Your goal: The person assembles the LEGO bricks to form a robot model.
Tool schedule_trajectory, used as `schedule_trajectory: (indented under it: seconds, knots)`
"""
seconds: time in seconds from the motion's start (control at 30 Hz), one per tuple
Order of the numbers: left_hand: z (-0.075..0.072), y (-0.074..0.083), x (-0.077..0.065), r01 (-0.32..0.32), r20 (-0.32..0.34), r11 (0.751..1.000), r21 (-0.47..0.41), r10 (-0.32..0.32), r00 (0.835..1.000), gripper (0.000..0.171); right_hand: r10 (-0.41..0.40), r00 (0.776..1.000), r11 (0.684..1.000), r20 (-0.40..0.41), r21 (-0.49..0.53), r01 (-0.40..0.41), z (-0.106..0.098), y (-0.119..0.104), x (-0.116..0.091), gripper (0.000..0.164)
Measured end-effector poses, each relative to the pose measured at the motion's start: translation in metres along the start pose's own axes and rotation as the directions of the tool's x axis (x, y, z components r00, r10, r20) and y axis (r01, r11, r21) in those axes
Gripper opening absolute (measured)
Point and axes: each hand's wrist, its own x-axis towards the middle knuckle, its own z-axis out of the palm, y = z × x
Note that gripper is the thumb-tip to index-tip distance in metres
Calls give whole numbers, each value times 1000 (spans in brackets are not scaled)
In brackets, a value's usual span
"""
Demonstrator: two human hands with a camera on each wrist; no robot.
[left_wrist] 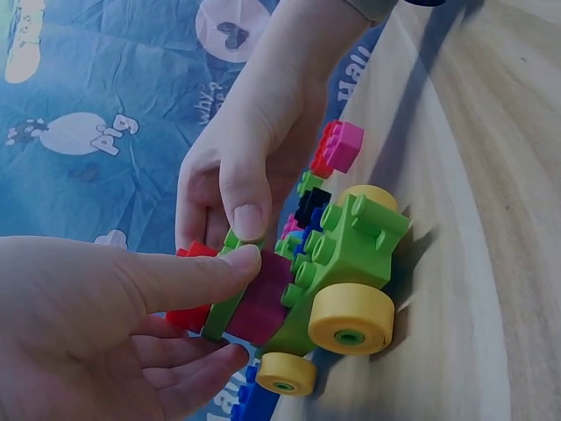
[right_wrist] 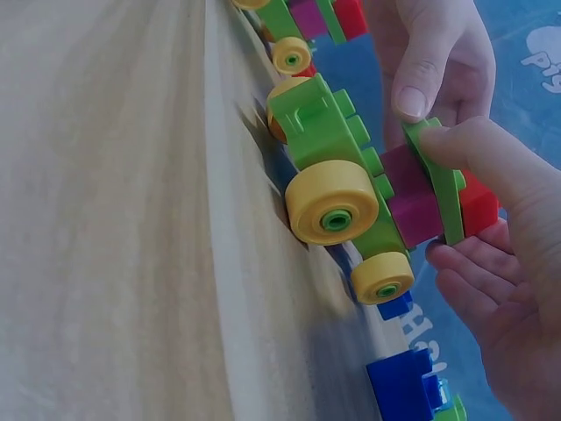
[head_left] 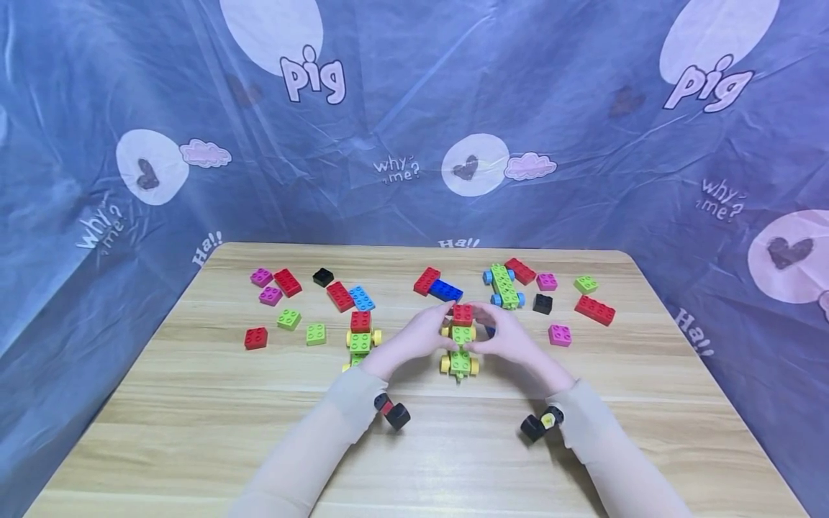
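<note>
A building-block car stands on the table in front of me, its green base (left_wrist: 359,246) on yellow wheels (right_wrist: 333,203). On the base sit a purple brick (right_wrist: 410,195), a thin green plate (right_wrist: 447,206) and a red brick (head_left: 463,314) at the top. My left hand (head_left: 424,333) holds this stack from the left, thumb on the edge of the green plate. From the other side my right hand (head_left: 508,334) grips the same stack, its thumb also at the plate. The fingertips behind the bricks are partly hidden.
A similar car (head_left: 360,341) stands left, partly behind my left forearm. A green base with blue wheels (head_left: 504,286) lies farther back. Loose bricks include a black one (head_left: 542,303), a dark blue one (head_left: 445,291) and a pink one (head_left: 560,335). A printed blue cloth (head_left: 414,194) hangs behind the table.
</note>
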Motion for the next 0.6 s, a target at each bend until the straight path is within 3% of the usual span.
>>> schedule_trajectory:
  seconds: [0.3, 0.6]
  knots:
    - [-1, 0, 9, 39, 6, 998, -42, -39, 999, 87, 32, 999, 999, 3, -1, -32, -3, 7, 6, 77]
    - [-1, -1, 12, 35, 0, 999, -37, -35, 999, 86, 4, 1000, 1000, -1, -1, -4, -5, 11, 10, 75]
